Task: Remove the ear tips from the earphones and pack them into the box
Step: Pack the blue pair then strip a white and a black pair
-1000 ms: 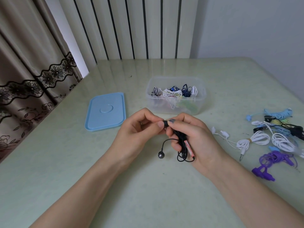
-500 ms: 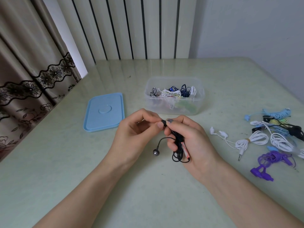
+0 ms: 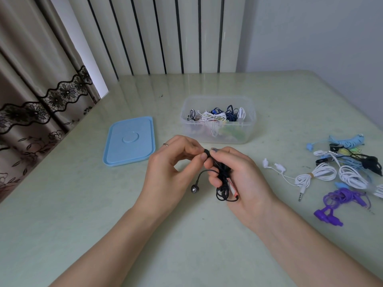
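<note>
At frame centre, the left hand (image 3: 172, 172) pinches the tip (image 3: 206, 151) of black earphones (image 3: 222, 183) that the right hand (image 3: 242, 179) grips; the box (image 3: 217, 119) sits just above them.

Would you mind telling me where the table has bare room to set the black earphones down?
Bare table shows in front of the blue lid, down the left side, and between the lid and the clear box. It is crowded at the right, where the white earphones, purple earphones and other bundles lie close together.
</note>
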